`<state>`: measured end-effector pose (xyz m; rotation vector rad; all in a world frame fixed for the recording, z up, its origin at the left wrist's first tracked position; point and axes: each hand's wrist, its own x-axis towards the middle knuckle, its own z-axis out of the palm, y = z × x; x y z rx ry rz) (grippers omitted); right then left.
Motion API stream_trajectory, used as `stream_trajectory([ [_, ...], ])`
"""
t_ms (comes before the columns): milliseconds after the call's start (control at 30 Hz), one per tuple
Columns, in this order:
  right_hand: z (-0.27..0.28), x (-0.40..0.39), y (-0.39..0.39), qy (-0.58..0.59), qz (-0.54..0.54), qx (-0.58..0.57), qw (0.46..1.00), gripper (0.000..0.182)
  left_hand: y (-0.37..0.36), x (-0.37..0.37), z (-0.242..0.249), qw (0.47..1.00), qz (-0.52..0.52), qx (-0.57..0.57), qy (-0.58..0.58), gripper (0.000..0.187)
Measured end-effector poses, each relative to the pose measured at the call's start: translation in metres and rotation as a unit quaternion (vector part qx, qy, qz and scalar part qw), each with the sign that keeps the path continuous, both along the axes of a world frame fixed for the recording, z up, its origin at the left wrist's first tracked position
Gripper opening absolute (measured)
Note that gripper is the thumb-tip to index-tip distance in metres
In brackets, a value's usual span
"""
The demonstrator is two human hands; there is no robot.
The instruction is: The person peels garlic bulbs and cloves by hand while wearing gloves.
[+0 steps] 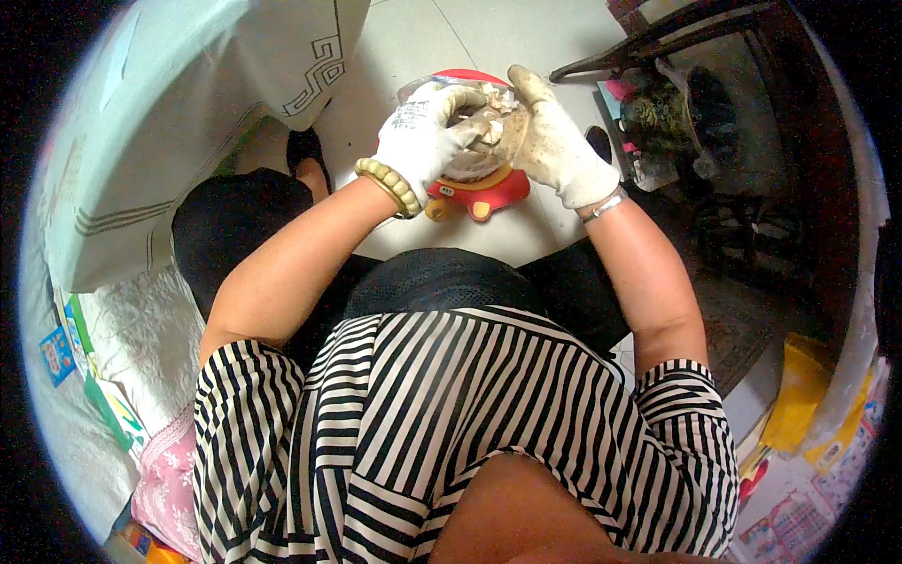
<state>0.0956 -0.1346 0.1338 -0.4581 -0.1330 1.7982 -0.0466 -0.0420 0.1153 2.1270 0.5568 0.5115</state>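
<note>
My left hand (420,124), in a white work glove with dark print, has its fingers curled at a cluster of small pale, flaky pieces (495,124). Their exact kind is too small to make out. My right hand (552,143) wears a similar glove stained brown and cups the same pieces from the other side, its thumb pointing up. Some of its fingers are hidden behind the pieces. Below both hands is a low red and yellow stool-like object (481,195). Something whitish, perhaps a bowl or bag, rests on it, mostly covered by my hands.
A pale cloth with a dark line pattern (188,122) hangs at the left. Dark wooden furniture (789,188) stands on the right, with a patterned round object (658,122) by it. Light floor tiles (399,42) lie ahead. A yellow bag (799,395) is at lower right.
</note>
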Motion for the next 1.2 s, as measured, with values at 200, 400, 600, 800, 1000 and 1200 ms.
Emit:
stream_trajectory([
  [200, 0.009, -0.013, 0.001, -0.145, -0.051, -0.099, 0.983, 0.059, -0.004, -0.001, 0.002, 0.997, -0.034, 0.004, 0.066, 0.026],
  [400, 0.009, -0.011, 0.0, -0.13, -0.058, -0.116, 0.983, 0.063, -0.01, 0.002, -0.006, 0.999, -0.006, 0.015, 0.031, 0.027],
  [600, 0.007, -0.009, 0.0, -0.143, -0.041, -0.074, 0.986, 0.067, -0.011, 0.004, -0.006, 0.997, -0.029, -0.009, 0.069, 0.028],
  [800, 0.002, -0.012, 0.0, -0.118, -0.046, -0.084, 0.988, 0.066, -0.015, 0.006, -0.003, 0.996, -0.012, -0.071, 0.054, 0.026],
  [1000, -0.001, -0.017, 0.0, -0.159, -0.053, -0.117, 0.979, 0.062, -0.016, 0.011, -0.021, 0.98, 0.0, -0.187, 0.07, 0.027],
  [1200, -0.013, -0.012, 0.003, -0.117, -0.08, -0.14, 0.98, 0.051, -0.012, 0.009, -0.016, 0.96, 0.057, -0.276, -0.002, 0.022],
])
